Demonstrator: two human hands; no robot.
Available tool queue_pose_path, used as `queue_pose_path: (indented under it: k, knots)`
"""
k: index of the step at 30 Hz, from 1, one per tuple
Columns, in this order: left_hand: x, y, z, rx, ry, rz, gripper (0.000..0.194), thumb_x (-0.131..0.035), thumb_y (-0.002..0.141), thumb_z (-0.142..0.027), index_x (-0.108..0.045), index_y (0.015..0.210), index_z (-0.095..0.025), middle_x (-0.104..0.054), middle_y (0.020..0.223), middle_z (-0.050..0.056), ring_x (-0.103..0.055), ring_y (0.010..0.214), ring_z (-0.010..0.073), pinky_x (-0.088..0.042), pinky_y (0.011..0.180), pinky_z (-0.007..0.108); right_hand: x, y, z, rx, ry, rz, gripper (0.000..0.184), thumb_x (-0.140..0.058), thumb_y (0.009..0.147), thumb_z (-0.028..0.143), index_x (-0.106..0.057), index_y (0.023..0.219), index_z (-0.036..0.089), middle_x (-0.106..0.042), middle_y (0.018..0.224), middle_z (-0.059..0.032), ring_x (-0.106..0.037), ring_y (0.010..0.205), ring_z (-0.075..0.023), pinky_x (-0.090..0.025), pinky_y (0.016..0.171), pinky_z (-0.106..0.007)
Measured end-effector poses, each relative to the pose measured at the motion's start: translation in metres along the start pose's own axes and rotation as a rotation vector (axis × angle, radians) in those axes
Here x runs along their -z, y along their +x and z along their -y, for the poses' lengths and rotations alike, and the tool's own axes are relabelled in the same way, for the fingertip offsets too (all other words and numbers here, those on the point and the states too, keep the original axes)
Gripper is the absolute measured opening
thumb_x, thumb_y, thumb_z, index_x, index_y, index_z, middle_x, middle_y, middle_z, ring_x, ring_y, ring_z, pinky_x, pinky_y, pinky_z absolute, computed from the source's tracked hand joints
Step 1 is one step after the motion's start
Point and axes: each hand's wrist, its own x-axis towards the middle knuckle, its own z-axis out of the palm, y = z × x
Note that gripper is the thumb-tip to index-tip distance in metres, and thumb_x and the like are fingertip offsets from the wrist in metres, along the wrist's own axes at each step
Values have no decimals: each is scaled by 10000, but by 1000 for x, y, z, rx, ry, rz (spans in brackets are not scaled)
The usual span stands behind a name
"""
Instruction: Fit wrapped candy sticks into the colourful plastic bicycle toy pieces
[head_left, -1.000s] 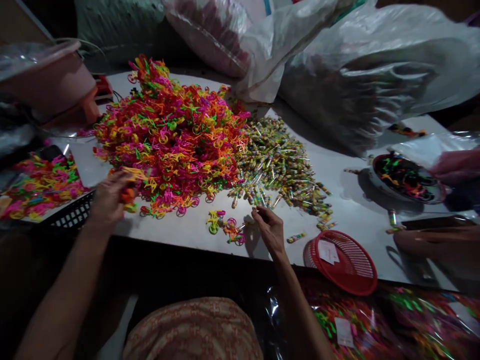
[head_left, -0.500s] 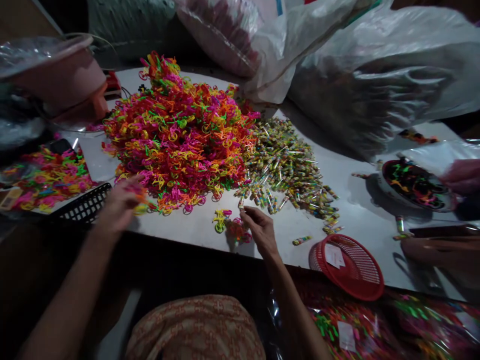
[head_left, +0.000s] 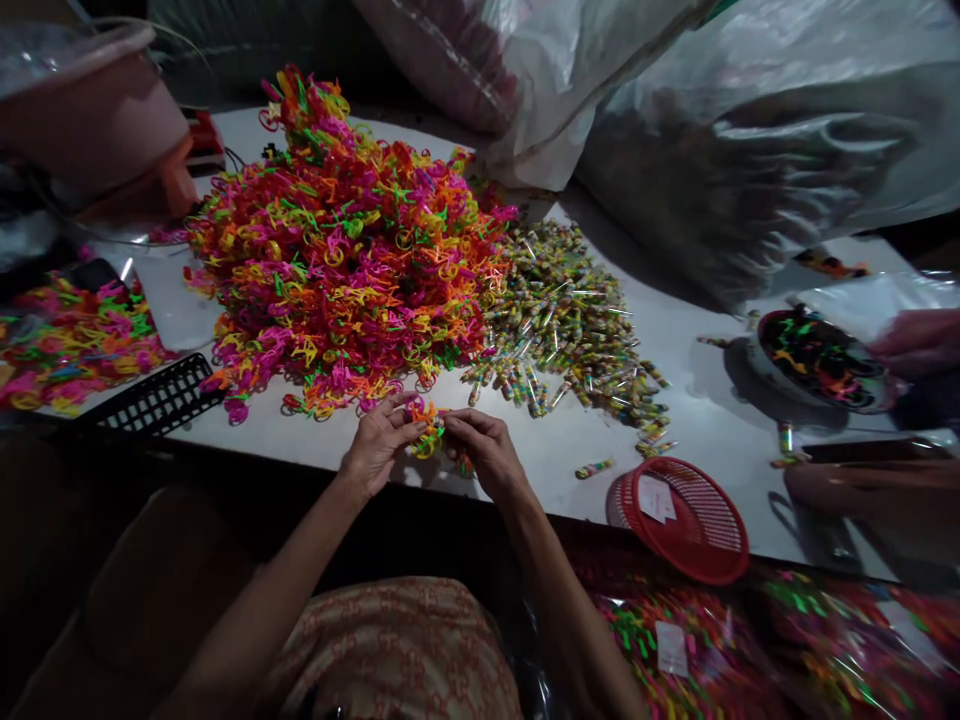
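Over the near edge of the white table (head_left: pixel 694 390), my two hands are close together. My left hand (head_left: pixel 381 442) is closed on several small bright plastic toy pieces (head_left: pixel 427 430), yellow, orange and green, with wheel-like rings. Facing it, my right hand (head_left: pixel 487 452) is pinched at the right side of these pieces; the small tube in its fingers is mostly hidden. Beyond my hands rises a large heap of similar toy pieces (head_left: pixel 345 260). To its right spreads a pile of small clear tubes (head_left: pixel 570 320) with coloured contents.
A red basket (head_left: pixel 679 520) with paper slips stands at the table's front edge, beside one loose tube (head_left: pixel 594 469). A black basket (head_left: pixel 161 400) sits left. Large filled sacks (head_left: pixel 750 190) line the back. On the right is a bowl (head_left: pixel 821 360), near another person's sleeve (head_left: pixel 911 345).
My left hand has come rightward from the heap's left side, carrying toy pieces. My right hand has moved slightly left with the tube, and both hands now meet.
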Motion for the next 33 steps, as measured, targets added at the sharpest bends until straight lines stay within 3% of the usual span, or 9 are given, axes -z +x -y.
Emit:
queue_pose_path:
  k: [3, 6, 9, 11, 14, 18, 23, 29, 33]
  knots:
    - [-4, -3, 6, -102, 109, -51, 679, -825, 533, -248, -598, 1172, -213, -655, 906, -1, -612, 730, 99, -497, 664, 218, -9, -3, -3, 37, -10, -52, 286, -734, 653, 431, -694, 781, 179, -581, 569, 29, -478, 458, -91, -405, 483, -244]
    - [-6, -5, 9, -208, 219, -149, 596, -796, 577, -266, -638, 1149, -208, -634, 883, -15, -569, 705, 74, -469, 619, 181, -17, -7, -8, 148, -100, -141, 255, -695, 699, 414, -694, 827, 193, -621, 660, 5, -521, 526, -106, -436, 526, -251]
    - [-6, -7, 7, -140, 178, -71, 626, -777, 603, -277, -616, 1199, -172, -634, 763, -33, -564, 655, 69, -459, 606, 179, -18, -10, -11, 308, -267, -217, 191, -686, 711, 366, -714, 813, 207, -637, 771, -28, -558, 654, -132, -457, 587, -257]
    - [-6, -9, 6, -63, 102, -12, 654, -793, 587, -288, -608, 1200, -153, -649, 718, -35, -580, 633, 72, -465, 611, 183, -15, -11, -9, 354, -340, -203, 164, -688, 710, 352, -728, 795, 217, -632, 798, -34, -566, 694, -141, -457, 604, -259]
    - [-6, -9, 7, -28, 25, -32, 560, -847, 500, -272, -679, 1016, -134, -690, 710, -12, -608, 631, 80, -479, 638, 186, -7, -11, -2, 230, -272, -107, 203, -687, 707, 391, -720, 794, 211, -610, 687, -8, -533, 574, -123, -430, 535, -254]
    - [-5, -8, 10, -19, 21, -19, 401, -869, 459, -261, -704, 801, -132, -725, 748, 28, -647, 675, 122, -513, 705, 238, 5, -8, 7, 139, -198, -147, 230, -712, 672, 405, -663, 706, 183, -556, 550, 32, -481, 486, -100, -383, 488, -237]
    - [-4, -10, 7, 90, 30, 109, 396, -864, 501, -257, -722, 849, -133, -730, 750, 42, -663, 700, 149, -522, 727, 269, 14, -5, 6, 16, -138, 31, 288, -742, 641, 443, -657, 671, 169, -565, 548, 35, -462, 468, -81, -360, 476, -223]
    - [-3, -14, 2, 222, 75, 252, 427, -848, 545, -256, -734, 940, -142, -743, 831, 78, -684, 752, 179, -519, 731, 272, 20, -9, 1, -103, -13, 122, 330, -767, 617, 460, -627, 686, 169, -563, 505, 53, -440, 390, -58, -292, 415, -190]
    - [-2, -16, 4, 278, 84, 275, 438, -848, 547, -261, -733, 956, -158, -743, 818, 75, -689, 728, 195, -536, 703, 300, 21, -11, 1, -151, -3, 174, 354, -761, 622, 479, -585, 665, 175, -551, 460, 67, -375, 320, -44, -250, 375, -187]
